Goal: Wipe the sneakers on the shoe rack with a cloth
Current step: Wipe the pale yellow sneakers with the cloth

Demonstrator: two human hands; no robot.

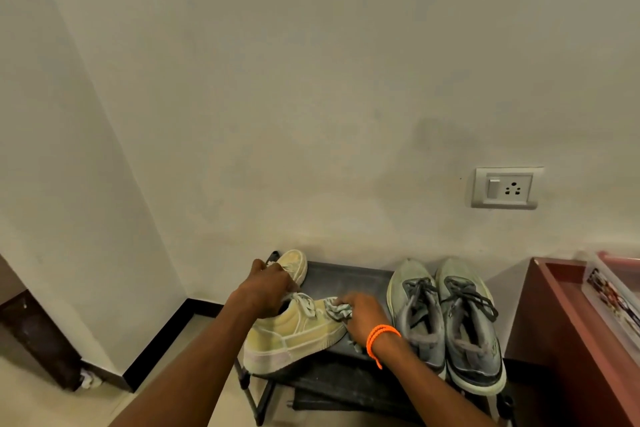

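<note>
On the shoe rack (349,276) my left hand (268,291) grips the near yellow sneaker (294,333) at its opening, fingers curled shut around the collar. My right hand (363,317) has its fingers closed on the crumpled cloth (337,310), pressed against that sneaker's toe. The grey sneakers (446,319) sit just to the right.
</note>
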